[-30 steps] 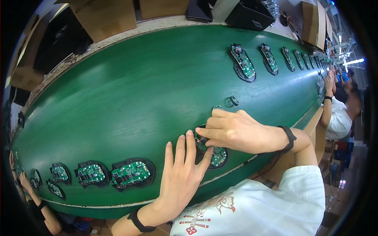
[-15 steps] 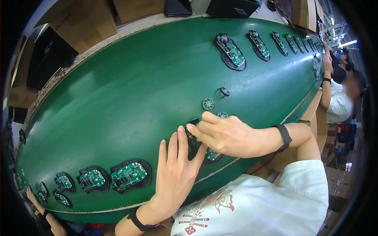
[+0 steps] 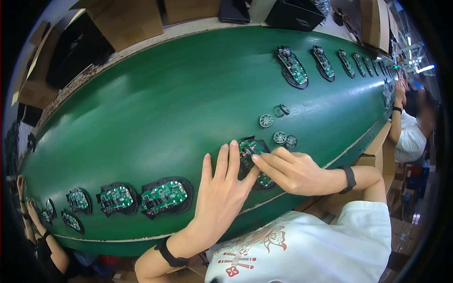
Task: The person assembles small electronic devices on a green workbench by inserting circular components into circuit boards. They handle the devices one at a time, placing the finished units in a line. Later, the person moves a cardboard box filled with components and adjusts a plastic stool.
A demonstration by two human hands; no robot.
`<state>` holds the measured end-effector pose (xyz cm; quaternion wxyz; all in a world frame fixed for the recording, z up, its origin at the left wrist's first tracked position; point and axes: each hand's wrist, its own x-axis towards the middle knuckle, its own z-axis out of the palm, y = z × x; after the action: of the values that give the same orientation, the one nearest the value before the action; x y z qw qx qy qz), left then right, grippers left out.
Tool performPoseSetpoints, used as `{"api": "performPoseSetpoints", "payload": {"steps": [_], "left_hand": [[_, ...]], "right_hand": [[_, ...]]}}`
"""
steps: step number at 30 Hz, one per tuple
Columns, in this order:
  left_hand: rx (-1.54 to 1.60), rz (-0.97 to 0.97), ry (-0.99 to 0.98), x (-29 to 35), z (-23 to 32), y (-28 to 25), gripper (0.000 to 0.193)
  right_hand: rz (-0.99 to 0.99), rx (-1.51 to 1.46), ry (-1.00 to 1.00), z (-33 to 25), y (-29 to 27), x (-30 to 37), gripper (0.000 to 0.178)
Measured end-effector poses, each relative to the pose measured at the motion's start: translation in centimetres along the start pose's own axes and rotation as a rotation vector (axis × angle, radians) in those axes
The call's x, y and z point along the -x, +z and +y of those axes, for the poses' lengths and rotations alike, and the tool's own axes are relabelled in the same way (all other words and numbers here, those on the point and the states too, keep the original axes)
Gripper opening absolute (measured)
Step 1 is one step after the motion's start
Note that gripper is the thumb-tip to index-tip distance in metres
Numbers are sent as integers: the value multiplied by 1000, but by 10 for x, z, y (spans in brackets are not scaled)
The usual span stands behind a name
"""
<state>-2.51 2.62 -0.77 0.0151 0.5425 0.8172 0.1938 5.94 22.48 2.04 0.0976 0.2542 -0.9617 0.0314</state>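
A computer mouse base [image 3: 264,181] with a green circuit board lies on the green belt, partly covered by both my hands. My left hand [image 3: 219,200] rests along its left side, fingers stretched out and slightly spread, with the thumb by its lower edge. Over the board, my right hand [image 3: 297,173] has thumb and fingers pinched together near the middle of the mouse; whatever sits between the fingertips is hidden. Just beyond the mouse lie several spoked scroll wheels [image 3: 266,120], most lying flat and one standing on its rim.
More mouse bases [image 3: 165,195] with boards lie to the left; another row [image 3: 292,67] recedes far right. Cardboard boxes [image 3: 125,21] and a black box [image 3: 295,14] line the belt's far side. A co-worker's arm [image 3: 397,111] reaches in at right, other people's hands [image 3: 34,212] at left.
My right hand's fingertips have shifted toward the near side of the mouse, uncovering more of its board and a scroll wheel beyond. The whole view has shifted slightly.
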Motion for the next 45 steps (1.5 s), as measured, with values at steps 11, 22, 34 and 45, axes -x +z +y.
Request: {"api": "performPoseSetpoints", "payload": {"steps": [11,22,34,45], "left_hand": [[10,1,30,4,-10,0,59],[-239,-145,-118,39,8,-17,60],[-181,-133,-108,36,1,-14,60],[-173,-146,-82,33,-2,-14,60]], "right_hand": [[14,49,89,1,-1,-20,49],[113,-361,355,-10,6,9,22],[117,-482,359,-13,22,4,18],[95,-536,297,-5,22,-1,16]]}}
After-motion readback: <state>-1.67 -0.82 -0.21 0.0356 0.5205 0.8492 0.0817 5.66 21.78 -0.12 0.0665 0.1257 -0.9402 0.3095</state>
